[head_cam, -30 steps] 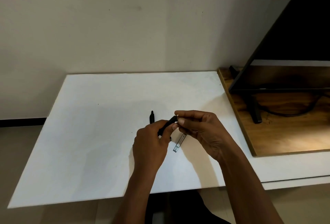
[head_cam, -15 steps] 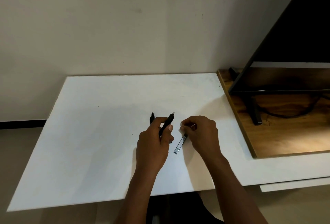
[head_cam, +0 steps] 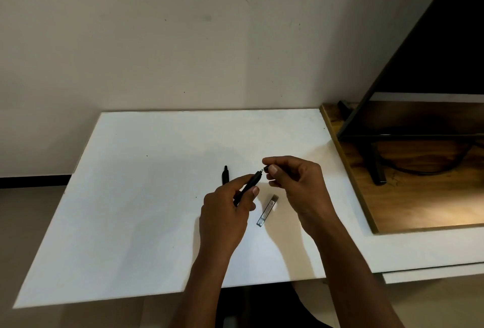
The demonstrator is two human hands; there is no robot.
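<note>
two forearms enter from the near edge of the desk (head_cam: 131, 196). left hand (head_cam: 225, 219): raised just above the white top, fingers and thumb curled round the lower barrel of a slim black pen (head_cam: 248, 186), which slants up and to the right and ends in a pale tip. narrow clear case (head_cam: 267, 210): flat on the desk between the two hands, touched by neither. right hand (head_cam: 298, 186): thumb and forefinger pressed together on a small dark piece (head_cam: 265, 168), held just beside the pen's pale tip; the piece is too small to identify, and contact with the tip cannot be told. the other fingers are curled loosely under the palm. short black part (head_cam: 225, 174): lying on the desk just beyond the left hand. wooden board (head_cam: 419, 204): on the right of the desk, bearing the foot (head_cam: 377, 168) of a dark screen (head_cam: 445, 52). a scuffed pale wall (head_cam: 183, 39) closes the back.
</note>
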